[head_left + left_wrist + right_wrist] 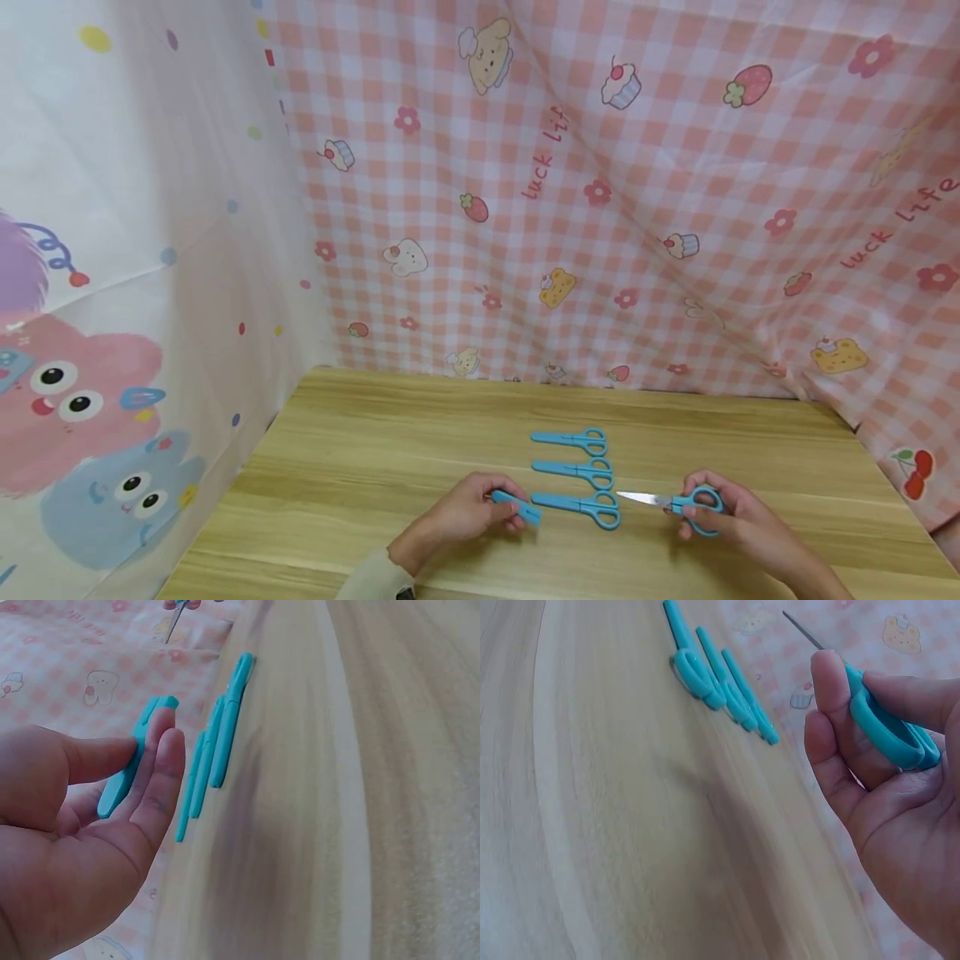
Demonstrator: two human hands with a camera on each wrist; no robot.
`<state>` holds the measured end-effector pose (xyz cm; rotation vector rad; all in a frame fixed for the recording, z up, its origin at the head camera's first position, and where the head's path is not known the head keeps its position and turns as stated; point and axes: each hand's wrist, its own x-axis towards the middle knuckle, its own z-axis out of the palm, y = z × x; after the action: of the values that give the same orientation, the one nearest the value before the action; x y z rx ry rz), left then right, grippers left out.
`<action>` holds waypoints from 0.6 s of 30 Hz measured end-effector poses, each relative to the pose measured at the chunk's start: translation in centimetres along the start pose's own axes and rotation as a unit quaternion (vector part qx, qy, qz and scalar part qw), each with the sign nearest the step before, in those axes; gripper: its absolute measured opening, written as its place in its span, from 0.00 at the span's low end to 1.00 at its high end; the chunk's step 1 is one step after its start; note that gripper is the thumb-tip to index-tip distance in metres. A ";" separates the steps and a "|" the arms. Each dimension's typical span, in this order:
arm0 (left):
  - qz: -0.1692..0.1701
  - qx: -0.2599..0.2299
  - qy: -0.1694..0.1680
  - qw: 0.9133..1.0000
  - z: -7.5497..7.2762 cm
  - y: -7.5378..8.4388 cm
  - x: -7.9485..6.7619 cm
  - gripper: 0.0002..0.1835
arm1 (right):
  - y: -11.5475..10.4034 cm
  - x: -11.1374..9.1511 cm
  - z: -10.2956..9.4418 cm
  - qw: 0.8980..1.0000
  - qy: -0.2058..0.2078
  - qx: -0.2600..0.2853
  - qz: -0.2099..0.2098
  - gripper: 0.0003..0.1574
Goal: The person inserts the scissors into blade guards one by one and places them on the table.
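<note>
My left hand (480, 507) pinches a blue scissors cover (517, 507) between thumb and fingers, lifted over the table. In the left wrist view the cover (129, 769) points down toward the palm. To the right, my right hand (731, 517) holds a pair of blue-handled scissors (701, 508) by the finger loops. Their bare metal blades (643, 498) are closed together and point left. Between the hands lie three covered blue scissors, the nearest pair (573, 504), a middle pair (576, 471) and a far pair (572, 439), stacked in a column with loops to the right.
A wood-grain table (360, 467) spreads under both hands. Behind it hangs a pink checked cloth (450, 250), its lower part meeting the table's back edge. A white cloth with cartoon figures (97, 375) hangs along the left side.
</note>
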<state>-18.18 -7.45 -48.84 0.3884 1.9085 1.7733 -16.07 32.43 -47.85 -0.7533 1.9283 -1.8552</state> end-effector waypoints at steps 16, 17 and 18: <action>0.031 0.071 -0.018 0.997 -0.5 1.1 -0.1 0.09 | -1.0 1.5 1.6 1.000 0.004 -0.028 -0.008 0.05; 0.031 0.074 -0.016 0.997 -0.5 1.2 -0.1 0.09 | -1.1 1.6 1.7 0.999 0.007 -0.033 -0.009 0.04; 0.031 0.076 -0.015 0.996 -0.6 1.3 -0.1 0.09 | -1.2 1.7 1.8 0.999 0.011 -0.038 -0.009 0.04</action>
<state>-18.61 -7.83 -47.56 0.5310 2.0379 1.6561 -16.24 29.99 -46.65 -0.7787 2.0207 -1.8167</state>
